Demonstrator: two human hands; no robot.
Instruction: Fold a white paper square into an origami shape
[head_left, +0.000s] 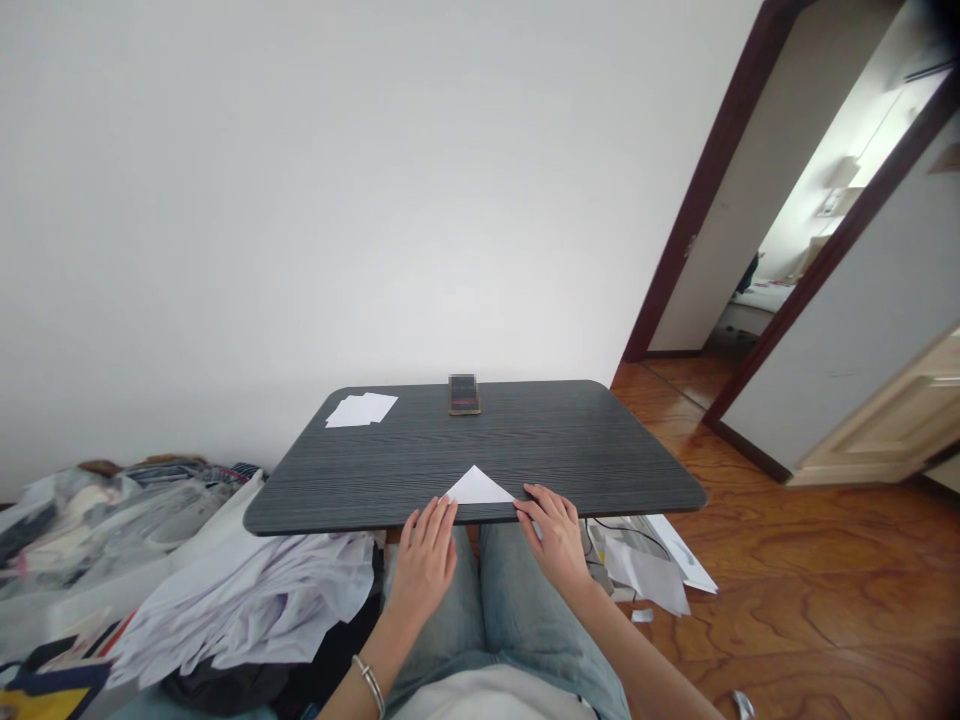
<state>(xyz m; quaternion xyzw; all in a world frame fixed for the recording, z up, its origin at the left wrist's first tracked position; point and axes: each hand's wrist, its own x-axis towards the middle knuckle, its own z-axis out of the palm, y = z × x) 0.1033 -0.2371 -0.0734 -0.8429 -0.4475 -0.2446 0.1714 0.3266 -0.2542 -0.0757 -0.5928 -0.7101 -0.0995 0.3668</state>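
A white paper triangle (pixel 477 487) lies flat near the front edge of the dark wood-grain table (pixel 525 440), its point facing the wall. At its left corner rests my left hand (pixel 429 550), fingers stretched out over the table edge and touching the paper. My right hand (pixel 551 528) touches the right corner with its fingers, which lie spread and fairly flat on the tabletop. Neither hand grips the sheet. Several loose white paper sheets (pixel 361 410) lie overlapping at the table's back left.
A phone (pixel 463 394) stands at the table's back edge by the white wall (pixel 420 200). Heaped clothes and plastic bags (pixel 150 520) fill the floor at left. Papers (pixel 649 565) and a cable lie below the table's right side. A doorway (pixel 780 220) opens at right.
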